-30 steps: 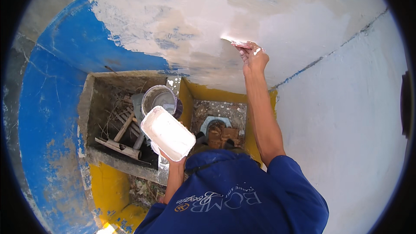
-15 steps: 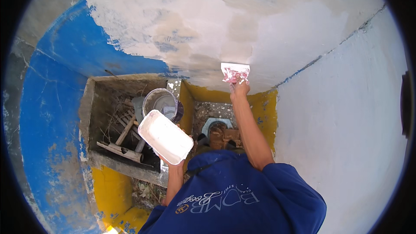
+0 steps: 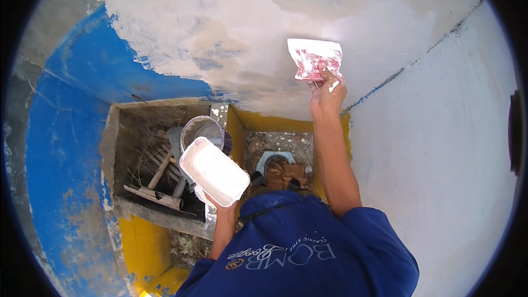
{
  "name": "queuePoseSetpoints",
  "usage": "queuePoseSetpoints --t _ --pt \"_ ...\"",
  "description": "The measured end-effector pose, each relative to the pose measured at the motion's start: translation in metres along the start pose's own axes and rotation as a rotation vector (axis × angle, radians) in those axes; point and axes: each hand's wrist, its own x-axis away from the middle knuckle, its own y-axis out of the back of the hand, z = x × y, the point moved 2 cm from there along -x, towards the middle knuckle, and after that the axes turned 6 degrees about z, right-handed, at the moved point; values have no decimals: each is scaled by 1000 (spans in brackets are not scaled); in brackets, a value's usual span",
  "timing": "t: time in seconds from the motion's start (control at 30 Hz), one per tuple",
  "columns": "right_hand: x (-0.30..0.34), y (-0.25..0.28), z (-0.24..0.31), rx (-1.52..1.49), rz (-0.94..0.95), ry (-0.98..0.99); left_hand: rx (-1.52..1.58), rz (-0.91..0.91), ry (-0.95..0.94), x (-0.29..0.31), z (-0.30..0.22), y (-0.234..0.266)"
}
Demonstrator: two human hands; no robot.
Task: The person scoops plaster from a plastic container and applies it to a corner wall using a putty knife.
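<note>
My right hand (image 3: 328,92) grips a wide red putty knife (image 3: 316,60) smeared with white filler. Its blade lies against the wall (image 3: 242,33), which carries patchy white and grey filler over blue paint. At the lower left, my left hand (image 3: 224,203) holds up a white rectangular tub (image 3: 213,171) from underneath, its fingers mostly hidden by it. White paste coats the inside of the tub. Just behind the tub, a round bucket (image 3: 190,127) with greyish contents is partly covered by it.
A concrete basin (image 3: 159,217) on the left holds pieces of wood (image 3: 159,171) and twigs. Below me is a pale blue squat toilet (image 3: 264,159) with bricks (image 3: 286,171) in it. The right wall (image 3: 429,148) is whitish; the left one (image 3: 60,148) is blue.
My right hand has moved the putty knife up the wall and slightly right. The tub in my left hand has shifted slightly to the right.
</note>
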Motion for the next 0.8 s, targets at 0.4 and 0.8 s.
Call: queuePoseSetpoints --t 0.4,0.8 --pt "-58 -2 48 202 -50 47 -39 -88 -33 4 7 16" --pt "-57 145 -78 168 -283 -158 -38 -90 -15 21 23 21"
